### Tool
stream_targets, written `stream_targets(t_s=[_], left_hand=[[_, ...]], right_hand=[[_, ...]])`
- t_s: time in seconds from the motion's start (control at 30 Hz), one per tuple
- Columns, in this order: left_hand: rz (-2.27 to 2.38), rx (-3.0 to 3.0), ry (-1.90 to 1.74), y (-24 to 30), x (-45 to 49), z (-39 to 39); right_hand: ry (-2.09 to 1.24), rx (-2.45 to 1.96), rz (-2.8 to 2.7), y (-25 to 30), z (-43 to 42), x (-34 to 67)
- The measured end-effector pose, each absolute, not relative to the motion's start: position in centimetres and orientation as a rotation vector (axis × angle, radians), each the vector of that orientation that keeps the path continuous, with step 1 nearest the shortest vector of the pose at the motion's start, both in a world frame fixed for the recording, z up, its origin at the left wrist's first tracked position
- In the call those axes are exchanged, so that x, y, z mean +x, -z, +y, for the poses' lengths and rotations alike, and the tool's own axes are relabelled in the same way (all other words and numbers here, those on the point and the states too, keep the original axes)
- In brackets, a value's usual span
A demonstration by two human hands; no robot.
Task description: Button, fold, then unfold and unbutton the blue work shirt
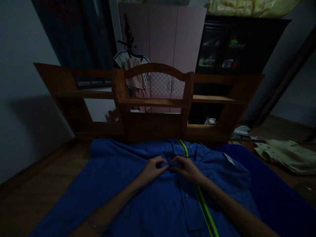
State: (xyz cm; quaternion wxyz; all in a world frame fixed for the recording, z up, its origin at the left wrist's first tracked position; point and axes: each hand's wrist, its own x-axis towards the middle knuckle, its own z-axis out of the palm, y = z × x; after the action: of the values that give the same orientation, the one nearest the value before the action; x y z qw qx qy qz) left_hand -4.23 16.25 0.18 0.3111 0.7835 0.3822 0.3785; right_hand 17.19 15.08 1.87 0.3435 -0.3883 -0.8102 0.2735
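On my feed, the left hand and the right hand meet over the middle of the blue garment, which lies spread before the wooden headboard. Both hands make a narrow curve, thumbs and forefingers almost closed; I cannot tell whether cloth is pinched between the tips.

My first worry is the grip: if only a thin fold is caught, it could slip away. If the hands pull unevenly, the creases around them could deepen, and the yellow-green stripe could become twisted. The dim light could also cause a small fastening to be missed.

Much is hidden from me — the right hand and forearm cover a piece of the stripe, and the bottom of the view cuts off the garment's near part. The print on the white label is too small to read.
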Motion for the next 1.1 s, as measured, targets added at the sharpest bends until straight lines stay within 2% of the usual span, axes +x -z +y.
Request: stream_targets(t_s=[0.4,0.6,0.8,1.1], left_hand=[[0.986,2.069,-0.988,-0.1,-4.1,16.1],[1.099,2.191,-1.021,-0.9,-3.7,15.4],[1.265,2.547,-0.728,-3.0,-6.8,15.8],[1.328,2.229,-0.664,-2.1,-11.2,16.0]], right_hand=[[-0.564,-1.037,-2.185,-1.8,15.0,17.0],[-0.217,-1.247,-2.283,-1.3,15.0,16.8],[-0.025,-1.422,-2.241,-1.3,15.2,17.1],[-0.019,-1.535,-2.15,-1.3,15.7,17.5]])
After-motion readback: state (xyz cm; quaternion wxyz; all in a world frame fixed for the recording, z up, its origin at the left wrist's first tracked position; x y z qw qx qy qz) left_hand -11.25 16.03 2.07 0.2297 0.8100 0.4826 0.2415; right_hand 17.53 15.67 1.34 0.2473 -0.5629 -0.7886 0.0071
